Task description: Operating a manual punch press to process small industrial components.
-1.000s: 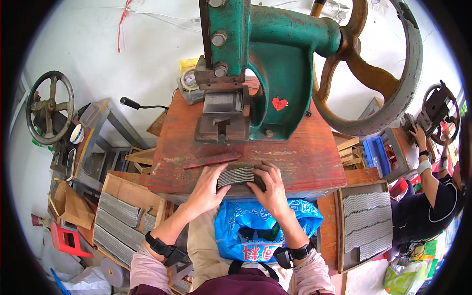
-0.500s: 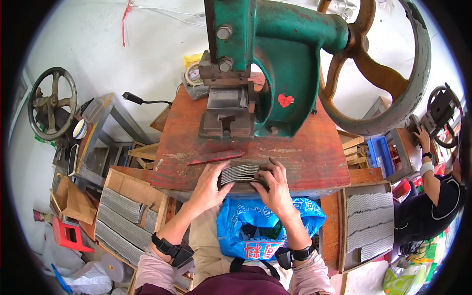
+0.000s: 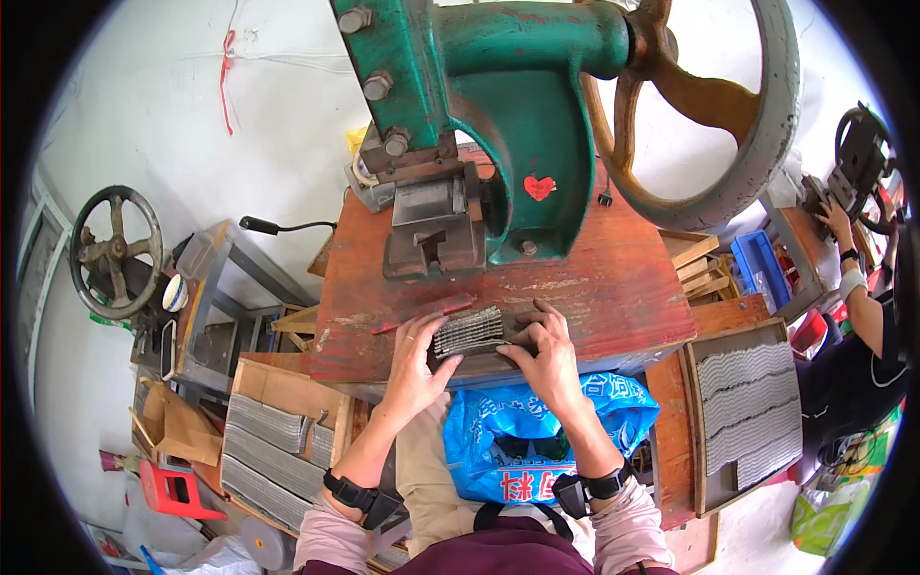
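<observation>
The half-curled left hand (image 3: 419,362) holds a stack of grey strips (image 3: 468,332); the right hand (image 3: 548,356) (nearly closed) pinches its end. Beyond the left hand lies a red bar (image 3: 422,314).

Green press (image 3: 522,115): top is cut off by the upper edge. Handwheel (image 3: 781,105), right of press: upper rim also runs out of frame. Yellow item (image 3: 356,140), behind press: partly covered, kind unclear. Stack of grey strips (image 3: 468,332), in front of press: left end sits masked by left hand (image 3: 419,356); count at right hand's (image 3: 548,356) fingertips cannot be told. Blue bag (image 3: 479,484), nearer than press: dark contents unidentifiable. Co-worker (image 3: 851,388), far right of press: cut off by dark lens rim.
</observation>
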`<state>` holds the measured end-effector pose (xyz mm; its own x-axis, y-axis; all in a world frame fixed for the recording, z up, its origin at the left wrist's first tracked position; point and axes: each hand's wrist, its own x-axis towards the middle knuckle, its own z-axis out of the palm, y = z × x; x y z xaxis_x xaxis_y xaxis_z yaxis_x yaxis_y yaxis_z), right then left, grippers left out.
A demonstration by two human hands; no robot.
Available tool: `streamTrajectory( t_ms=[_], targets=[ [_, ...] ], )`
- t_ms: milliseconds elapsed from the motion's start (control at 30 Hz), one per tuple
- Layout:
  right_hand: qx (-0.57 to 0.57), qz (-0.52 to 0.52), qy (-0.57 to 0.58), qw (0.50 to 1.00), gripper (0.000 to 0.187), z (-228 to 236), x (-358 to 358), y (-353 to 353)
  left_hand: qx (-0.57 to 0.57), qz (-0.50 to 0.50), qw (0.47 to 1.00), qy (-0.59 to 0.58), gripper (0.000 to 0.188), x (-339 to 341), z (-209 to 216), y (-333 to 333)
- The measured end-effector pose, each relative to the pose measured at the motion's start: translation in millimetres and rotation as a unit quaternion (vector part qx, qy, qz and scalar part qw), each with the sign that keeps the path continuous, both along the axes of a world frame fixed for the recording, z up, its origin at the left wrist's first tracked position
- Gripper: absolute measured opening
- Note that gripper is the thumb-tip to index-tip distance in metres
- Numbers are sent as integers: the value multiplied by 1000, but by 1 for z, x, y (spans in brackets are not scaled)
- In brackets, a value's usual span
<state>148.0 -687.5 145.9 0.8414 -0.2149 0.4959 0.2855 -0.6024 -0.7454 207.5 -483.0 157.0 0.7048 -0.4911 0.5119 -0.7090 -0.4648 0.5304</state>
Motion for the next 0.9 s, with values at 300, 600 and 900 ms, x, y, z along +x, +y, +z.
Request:
streamTrajectory(
  t_ms=[300,600,900],
  targets=[
    [146,-88,-17,985,13,13,-2,0,13,24,999,-24,58,-4,4,-6],
    [-20,42,-132,990,18,32,-27,31,-35,-18,992,-118,38,-35,14,-5],
    [-34,107,-51,992,20,11,-21,41,-118,195,972,57,15,-77,-17,91]
  ],
)
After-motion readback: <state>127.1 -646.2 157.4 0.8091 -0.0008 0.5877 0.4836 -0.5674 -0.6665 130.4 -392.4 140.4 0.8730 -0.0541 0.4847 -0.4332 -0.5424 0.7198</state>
